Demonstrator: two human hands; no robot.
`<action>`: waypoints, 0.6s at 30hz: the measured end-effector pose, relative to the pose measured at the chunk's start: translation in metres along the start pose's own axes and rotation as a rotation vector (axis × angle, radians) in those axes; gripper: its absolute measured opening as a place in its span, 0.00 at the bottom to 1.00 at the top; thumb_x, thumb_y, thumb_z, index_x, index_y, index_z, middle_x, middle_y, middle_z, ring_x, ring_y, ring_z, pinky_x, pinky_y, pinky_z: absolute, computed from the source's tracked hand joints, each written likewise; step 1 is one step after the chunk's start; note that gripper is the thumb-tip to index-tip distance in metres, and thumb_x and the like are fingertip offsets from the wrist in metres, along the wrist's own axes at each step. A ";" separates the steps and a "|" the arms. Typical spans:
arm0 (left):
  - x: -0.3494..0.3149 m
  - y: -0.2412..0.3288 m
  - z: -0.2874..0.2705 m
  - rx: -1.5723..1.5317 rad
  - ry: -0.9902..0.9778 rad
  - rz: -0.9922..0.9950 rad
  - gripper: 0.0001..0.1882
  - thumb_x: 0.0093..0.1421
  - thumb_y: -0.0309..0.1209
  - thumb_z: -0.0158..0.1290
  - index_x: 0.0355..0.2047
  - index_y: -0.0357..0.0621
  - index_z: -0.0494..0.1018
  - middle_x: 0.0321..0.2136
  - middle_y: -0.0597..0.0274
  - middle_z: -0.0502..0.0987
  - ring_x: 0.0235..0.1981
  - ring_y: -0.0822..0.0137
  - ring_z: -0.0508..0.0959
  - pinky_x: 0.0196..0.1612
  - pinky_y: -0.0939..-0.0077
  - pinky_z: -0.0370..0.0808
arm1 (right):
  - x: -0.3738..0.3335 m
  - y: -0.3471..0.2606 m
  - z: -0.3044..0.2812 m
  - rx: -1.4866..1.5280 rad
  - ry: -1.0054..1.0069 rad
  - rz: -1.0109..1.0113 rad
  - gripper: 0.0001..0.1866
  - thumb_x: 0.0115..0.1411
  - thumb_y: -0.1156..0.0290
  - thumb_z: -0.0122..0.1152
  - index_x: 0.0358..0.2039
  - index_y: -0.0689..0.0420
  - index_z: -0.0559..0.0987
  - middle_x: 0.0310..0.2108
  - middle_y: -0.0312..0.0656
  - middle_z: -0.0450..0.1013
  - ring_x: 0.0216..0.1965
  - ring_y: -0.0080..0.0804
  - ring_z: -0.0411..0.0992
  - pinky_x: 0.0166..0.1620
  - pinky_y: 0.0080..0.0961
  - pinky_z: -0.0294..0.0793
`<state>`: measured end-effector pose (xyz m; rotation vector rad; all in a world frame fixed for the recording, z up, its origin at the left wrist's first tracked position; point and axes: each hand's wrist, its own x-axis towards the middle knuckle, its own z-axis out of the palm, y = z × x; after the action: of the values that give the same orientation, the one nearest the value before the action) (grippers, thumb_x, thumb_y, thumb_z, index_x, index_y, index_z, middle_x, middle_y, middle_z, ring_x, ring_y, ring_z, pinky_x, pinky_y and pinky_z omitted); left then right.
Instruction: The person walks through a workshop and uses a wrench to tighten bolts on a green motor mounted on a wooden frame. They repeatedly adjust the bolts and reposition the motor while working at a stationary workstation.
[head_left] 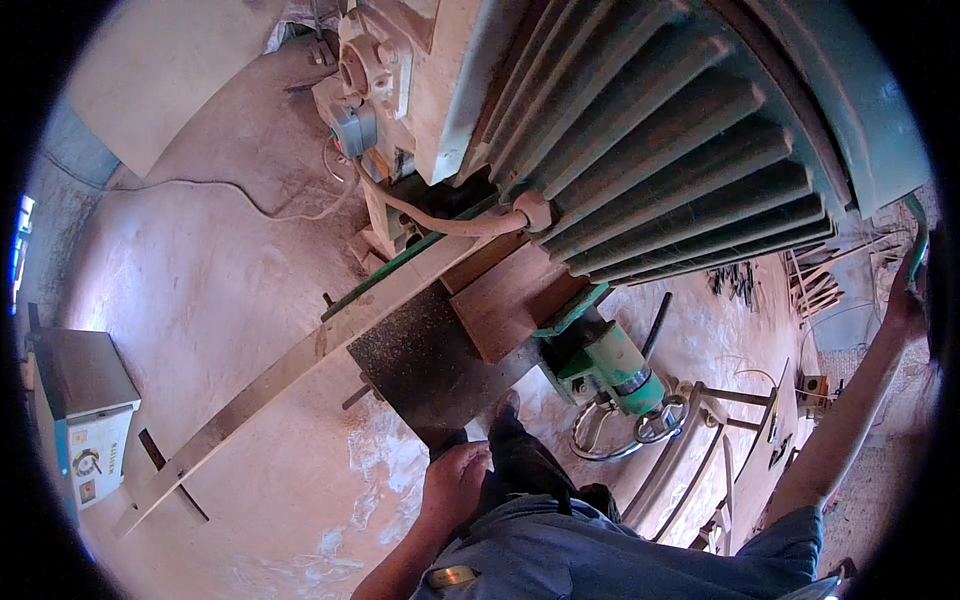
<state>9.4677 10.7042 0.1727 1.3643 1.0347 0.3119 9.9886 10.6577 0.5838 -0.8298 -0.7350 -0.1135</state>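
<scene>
My right arm stretches out to the far right, and my right hand [907, 308] is closed round a green curved lever [916, 238] beside the machine head. Much of that hand lies in the dark rim. Low in the middle, my left hand [458, 482] is by my leg, close to the near corner of a dark machine table [420, 360]. Its fingers look curled; what they hold, if anything, is hidden. On the table are a reddish-brown wooden block [512, 310] and sawdust. A long pale wooden board [330, 340] runs along its left side. Above looms a large green ribbed motor housing [660, 150].
A green cylinder with a chrome handwheel [660, 425] juts out right of the table. Curved wooden pieces [700, 470] stand at lower right. At far left is a grey box with a dial [90, 410]. A cable [240, 195] trails over the dusty floor.
</scene>
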 end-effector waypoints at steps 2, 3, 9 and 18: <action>0.001 0.006 -0.005 0.007 -0.008 0.016 0.13 0.59 0.27 0.49 0.42 0.31 0.72 0.35 0.50 0.78 0.37 0.63 0.79 0.40 0.74 0.74 | -0.025 0.007 0.020 -0.076 0.072 -0.030 0.22 0.58 0.58 0.47 0.32 0.70 0.71 0.25 0.45 0.71 0.35 0.39 0.71 0.55 0.48 0.62; 0.002 0.007 -0.006 0.010 -0.012 0.026 0.13 0.59 0.27 0.49 0.42 0.31 0.72 0.35 0.50 0.78 0.37 0.64 0.79 0.40 0.74 0.74 | -0.041 0.012 0.033 -0.119 0.104 -0.041 0.22 0.59 0.60 0.46 0.32 0.71 0.72 0.25 0.46 0.72 0.36 0.39 0.71 0.56 0.48 0.61; 0.005 0.001 -0.001 -0.023 -0.064 0.039 0.12 0.59 0.27 0.49 0.41 0.34 0.73 0.34 0.52 0.78 0.35 0.65 0.79 0.41 0.74 0.74 | 0.026 -0.013 -0.099 0.233 -0.199 0.144 0.17 0.51 0.65 0.49 0.13 0.63 0.64 0.08 0.42 0.54 0.24 0.43 0.65 0.60 0.60 0.52; 0.003 0.003 -0.004 -0.014 -0.057 0.004 0.12 0.59 0.27 0.49 0.42 0.34 0.72 0.35 0.50 0.78 0.36 0.63 0.79 0.41 0.74 0.74 | -0.012 0.001 -0.026 0.134 -0.231 0.105 0.21 0.44 0.61 0.58 0.29 0.69 0.71 0.18 0.48 0.62 0.34 0.48 0.66 0.58 0.55 0.52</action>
<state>9.4676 10.7097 0.1750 1.3554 0.9803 0.2812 9.9945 10.6381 0.5640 -0.7586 -0.9034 0.1268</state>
